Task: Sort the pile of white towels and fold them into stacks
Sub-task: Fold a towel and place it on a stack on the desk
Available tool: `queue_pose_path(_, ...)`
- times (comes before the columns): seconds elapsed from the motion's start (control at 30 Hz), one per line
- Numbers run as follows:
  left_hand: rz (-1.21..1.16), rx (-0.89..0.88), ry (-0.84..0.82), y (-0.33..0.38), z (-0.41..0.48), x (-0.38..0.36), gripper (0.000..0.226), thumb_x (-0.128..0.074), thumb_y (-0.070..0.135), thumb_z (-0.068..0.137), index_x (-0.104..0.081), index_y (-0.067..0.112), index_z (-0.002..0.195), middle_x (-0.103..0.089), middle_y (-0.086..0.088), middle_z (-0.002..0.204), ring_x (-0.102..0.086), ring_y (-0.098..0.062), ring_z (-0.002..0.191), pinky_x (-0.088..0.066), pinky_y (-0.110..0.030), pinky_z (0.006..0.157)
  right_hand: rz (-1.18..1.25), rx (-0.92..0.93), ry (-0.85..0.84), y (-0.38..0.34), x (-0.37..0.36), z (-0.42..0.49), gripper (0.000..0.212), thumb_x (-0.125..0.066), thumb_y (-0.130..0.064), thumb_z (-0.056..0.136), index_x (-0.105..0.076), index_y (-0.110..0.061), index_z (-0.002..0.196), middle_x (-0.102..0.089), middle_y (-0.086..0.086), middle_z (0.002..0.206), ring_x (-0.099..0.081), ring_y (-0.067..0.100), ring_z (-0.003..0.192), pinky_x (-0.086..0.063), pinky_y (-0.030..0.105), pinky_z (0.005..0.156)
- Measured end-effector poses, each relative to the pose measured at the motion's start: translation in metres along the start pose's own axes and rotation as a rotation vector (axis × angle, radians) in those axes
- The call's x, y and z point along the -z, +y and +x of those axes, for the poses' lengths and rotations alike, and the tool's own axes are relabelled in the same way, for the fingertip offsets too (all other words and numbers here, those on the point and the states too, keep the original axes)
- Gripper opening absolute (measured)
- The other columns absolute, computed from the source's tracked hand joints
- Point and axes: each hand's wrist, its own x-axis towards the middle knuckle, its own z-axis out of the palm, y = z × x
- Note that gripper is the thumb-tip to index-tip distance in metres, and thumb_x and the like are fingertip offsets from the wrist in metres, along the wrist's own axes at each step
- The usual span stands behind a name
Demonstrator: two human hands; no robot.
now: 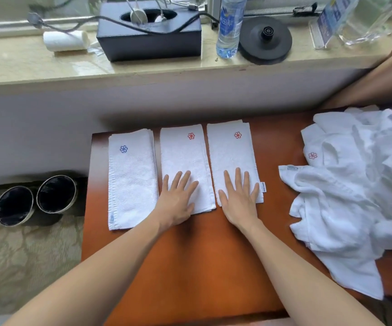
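On the orange table point(190, 255), three folded towel stacks point(131, 180) lie side by side. Left hand point(178, 198) and right hand point(238, 198) press flat, fingers straight, on middle and right stacks; unsorted pile point(355, 184) lies right.

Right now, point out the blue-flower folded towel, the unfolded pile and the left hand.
blue-flower folded towel point(131, 182): head view, middle of its top face.
unfolded pile point(345, 184): head view, centre of the crumpled heap.
left hand point(178, 200): head view, back of the hand.
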Motion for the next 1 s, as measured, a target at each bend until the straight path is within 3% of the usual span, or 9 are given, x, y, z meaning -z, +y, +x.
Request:
queue_pose_path(0.27,-0.025,0.018,0.056,0.040,-0.074,0.050,0.064,-0.044,0.041,0.104,-0.023,0.023,0.162,-0.004,-0.005,0.173,0.002,-0.027,0.159,0.005,-0.057,0.126,0.038,0.081,0.015,0.008,0.053,-0.085,0.065,-0.026,-0.048,0.109,-0.005,-0.026,0.166,0.004,0.004,0.174,0.013,0.029,0.159,0.004,0.061,0.126)
queue_pose_path(0.47,-0.049,-0.123,0.161,0.098,-0.100,0.076,0.061,-0.045,0.040,0.104,-0.027,0.026,0.160,-0.010,-0.004,0.173,0.000,-0.026,0.160,0.003,-0.056,0.126,0.082,0.041,0.118,0.033,0.103,-0.163,0.064,-0.028,-0.046,0.109,-0.013,-0.021,0.166,-0.002,0.005,0.174,0.006,0.024,0.160,0.002,0.054,0.128)
queue_pose_path(0.83,-0.033,-0.500,0.315,0.250,-0.083,0.117,0.060,-0.049,0.044,0.102,-0.034,0.025,0.157,-0.023,-0.003,0.168,-0.014,-0.028,0.157,-0.001,-0.054,0.126,0.127,-0.184,0.344,0.163,0.184,-0.283,0.063,-0.032,-0.041,0.111,-0.011,-0.019,0.166,-0.002,0.000,0.174,0.000,0.015,0.160,-0.001,0.038,0.130)
queue_pose_path(1.0,-0.064,-0.528,0.341,0.331,-0.069,0.120,0.056,-0.047,0.043,0.103,-0.039,0.023,0.155,-0.027,-0.003,0.168,-0.018,-0.028,0.157,-0.006,-0.054,0.127,0.185,-0.213,0.414,0.245,0.195,-0.311,0.055,-0.038,-0.037,0.109,-0.030,-0.021,0.160,-0.027,0.000,0.168,-0.024,0.018,0.155,-0.017,0.036,0.128)
